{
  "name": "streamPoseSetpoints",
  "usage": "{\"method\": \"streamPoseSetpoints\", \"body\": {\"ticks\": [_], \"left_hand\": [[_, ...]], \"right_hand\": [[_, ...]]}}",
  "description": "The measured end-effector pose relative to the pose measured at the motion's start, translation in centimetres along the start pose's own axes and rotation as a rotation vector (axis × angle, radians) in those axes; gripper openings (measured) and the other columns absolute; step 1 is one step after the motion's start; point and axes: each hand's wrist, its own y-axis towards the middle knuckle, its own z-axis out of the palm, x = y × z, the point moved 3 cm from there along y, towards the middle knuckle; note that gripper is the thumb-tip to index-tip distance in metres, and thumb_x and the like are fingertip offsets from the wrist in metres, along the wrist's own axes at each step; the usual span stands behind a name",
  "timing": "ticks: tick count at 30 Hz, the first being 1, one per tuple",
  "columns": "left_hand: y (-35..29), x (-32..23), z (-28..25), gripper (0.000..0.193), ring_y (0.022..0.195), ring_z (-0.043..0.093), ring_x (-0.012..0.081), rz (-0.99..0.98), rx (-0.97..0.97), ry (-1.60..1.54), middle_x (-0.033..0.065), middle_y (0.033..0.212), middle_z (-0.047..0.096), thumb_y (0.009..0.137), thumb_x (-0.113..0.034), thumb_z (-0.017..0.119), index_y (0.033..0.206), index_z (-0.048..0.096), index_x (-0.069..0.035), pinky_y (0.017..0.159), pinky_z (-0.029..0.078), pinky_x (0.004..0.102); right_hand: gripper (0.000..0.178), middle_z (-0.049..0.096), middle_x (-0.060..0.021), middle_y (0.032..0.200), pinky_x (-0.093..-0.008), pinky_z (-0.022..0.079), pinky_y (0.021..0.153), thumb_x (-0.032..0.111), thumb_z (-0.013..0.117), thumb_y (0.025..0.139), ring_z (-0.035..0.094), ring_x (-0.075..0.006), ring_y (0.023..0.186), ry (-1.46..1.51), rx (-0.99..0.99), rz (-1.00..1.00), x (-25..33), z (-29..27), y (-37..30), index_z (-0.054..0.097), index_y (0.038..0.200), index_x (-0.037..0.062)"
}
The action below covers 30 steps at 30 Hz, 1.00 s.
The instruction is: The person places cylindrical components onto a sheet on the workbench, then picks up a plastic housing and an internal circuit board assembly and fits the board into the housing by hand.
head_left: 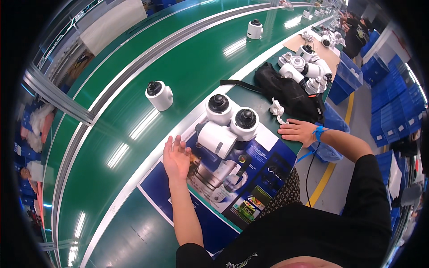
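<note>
My left hand rests palm up at the table's edge beside the conveyor, holding nothing, its fingers apart and slightly curled. Just right of it a white cylindrical appliance body lies on its side on a printed blue cardboard sheet. Behind it stand two more white bodies with black ribbed tops, one upright body at the left and another upright body at the right. My right hand lies flat with fingers stretched on the green tabletop, close to a crumpled white tissue. A blue band circles its wrist.
On the green conveyor stand a near white body and a farther white body. A black bag lies beyond my right hand, before a pile of white parts. Blue bins are stacked right; people sit far off.
</note>
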Motion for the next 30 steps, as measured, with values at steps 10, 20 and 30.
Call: {"method": "streamPoseSetpoints", "body": {"ticks": [10,20,30], "left_hand": [[-1.2,2.9,3.4,0.086,0.124,0.047,0.0295,0.366,0.184,1.004,0.0175,0.144,0.038,0.082,-0.028,0.072,0.147,0.021,-0.003,0.1,0.042,0.0419],[-2.8,5.2,4.4,0.111,0.131,0.034,0.038,0.506,0.188,1.498,0.0233,0.139,0.035,0.051,-0.017,0.086,0.142,0.024,0.002,0.111,0.028,0.0413],[-3.9,4.1,5.8,0.102,0.131,0.034,0.0426,1.226,0.217,1.641,0.0222,0.141,0.031,0.053,-0.007,0.086,0.137,0.029,-0.013,0.106,0.034,0.052]], "right_hand": [[0.086,0.032,-0.0129,0.152,-0.0533,0.025,0.113,0.023,0.07,0.068,0.031,-0.0308,0.14,-0.004,-0.022,0.009,-0.1,-0.4,-0.7,0.031,0.144,0.0105],[0.088,0.025,-0.0111,0.155,-0.0514,0.02,0.115,0.029,0.068,0.07,0.024,-0.0292,0.143,0.023,0.054,0.02,-0.1,-0.1,-0.1,0.029,0.146,0.0117],[0.082,0.027,-0.0113,0.154,-0.0512,0.02,0.115,0.031,0.066,0.074,0.026,-0.0292,0.143,0.015,0.025,0.005,-0.2,0.1,-0.2,0.031,0.145,0.0115]]}}
